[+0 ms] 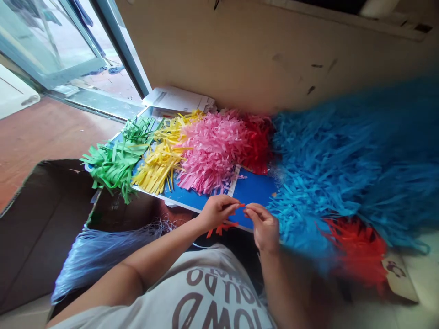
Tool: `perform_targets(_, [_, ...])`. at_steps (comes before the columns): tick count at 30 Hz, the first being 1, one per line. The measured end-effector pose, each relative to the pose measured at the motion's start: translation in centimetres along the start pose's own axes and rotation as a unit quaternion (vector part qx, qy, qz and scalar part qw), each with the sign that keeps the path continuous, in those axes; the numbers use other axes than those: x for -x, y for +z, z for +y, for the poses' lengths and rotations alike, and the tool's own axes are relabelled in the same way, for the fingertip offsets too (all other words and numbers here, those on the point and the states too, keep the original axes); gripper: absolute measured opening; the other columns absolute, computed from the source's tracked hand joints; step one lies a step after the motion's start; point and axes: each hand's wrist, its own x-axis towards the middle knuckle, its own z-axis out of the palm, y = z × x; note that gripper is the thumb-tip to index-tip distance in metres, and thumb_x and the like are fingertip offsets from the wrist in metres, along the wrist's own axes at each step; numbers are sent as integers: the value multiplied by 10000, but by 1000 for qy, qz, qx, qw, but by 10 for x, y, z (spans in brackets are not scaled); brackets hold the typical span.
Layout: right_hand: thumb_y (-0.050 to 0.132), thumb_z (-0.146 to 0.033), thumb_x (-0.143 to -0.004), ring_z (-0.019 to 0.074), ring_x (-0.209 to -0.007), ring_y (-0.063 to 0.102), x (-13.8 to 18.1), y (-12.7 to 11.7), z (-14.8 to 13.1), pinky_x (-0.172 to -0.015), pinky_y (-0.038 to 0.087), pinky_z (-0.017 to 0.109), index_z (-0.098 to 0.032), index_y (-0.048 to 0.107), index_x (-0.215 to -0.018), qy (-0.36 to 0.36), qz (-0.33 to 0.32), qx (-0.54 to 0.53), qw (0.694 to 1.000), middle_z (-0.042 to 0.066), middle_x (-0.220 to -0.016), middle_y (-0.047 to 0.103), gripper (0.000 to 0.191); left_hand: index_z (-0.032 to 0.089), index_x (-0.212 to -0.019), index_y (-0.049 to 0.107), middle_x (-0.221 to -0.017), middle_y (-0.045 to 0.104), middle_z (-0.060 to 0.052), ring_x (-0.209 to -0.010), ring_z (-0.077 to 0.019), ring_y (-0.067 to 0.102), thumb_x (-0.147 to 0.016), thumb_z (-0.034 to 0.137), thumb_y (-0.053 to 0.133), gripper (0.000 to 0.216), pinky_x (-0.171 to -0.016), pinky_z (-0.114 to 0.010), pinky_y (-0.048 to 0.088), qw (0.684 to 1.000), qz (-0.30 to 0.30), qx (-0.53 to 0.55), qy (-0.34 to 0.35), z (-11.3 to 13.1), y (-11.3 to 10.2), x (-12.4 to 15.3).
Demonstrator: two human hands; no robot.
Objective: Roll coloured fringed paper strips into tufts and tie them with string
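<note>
My left hand (216, 212) is closed in a pinch on a red-orange paper tassel, whose cut strips (221, 228) hang below the fingers. Close beside it, my right hand (265, 226) pinches at the other side of the small twisted red end (242, 205). The fingertips of both hands nearly meet in front of the blue table (257, 183). Just beyond them lies a heap of pink paper fringe (212, 151), with red fringe (255, 144) to its right.
Yellow fringe (159, 164) and green fringe (115, 164) lie along the table's left part. A large blue fringe pile (325, 160) fills the right, with red-orange fringe (358, 249) in front. At left stand a cardboard box (37, 219) and a bundle of pale strings (99, 251). Papers (178, 99) lie by the wall.
</note>
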Motion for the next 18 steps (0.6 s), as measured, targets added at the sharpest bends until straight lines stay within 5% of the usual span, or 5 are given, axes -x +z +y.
perform_targets(4, [790,-390,-747,194,-845,694,11,1,6,-770,596,369,-203,734,-906,22,36,-53,998,51,-954,736,251,166,-938,773,-783,748,-64,-692,-131,670,-916,408,636,279,-656,-215,501,995,-19,-65,70,3,7,-3])
perform_targets(11, [826,-406,-700,195,-775,707,12,0,7,-772,584,368,-181,715,-935,45,92,-27,994,56,-847,749,344,165,-880,770,-713,712,-42,-623,-105,620,-916,353,635,235,-608,-191,456,994,-16,-70,77,7,6,-4])
perform_targets(18, [821,-396,-716,200,-772,716,12,-1,5,-774,593,360,-197,728,-901,40,74,16,996,47,-840,757,287,168,-894,762,-753,709,-44,-654,-103,628,-949,325,581,246,-621,-182,452,985,-56,-123,103,6,0,-5])
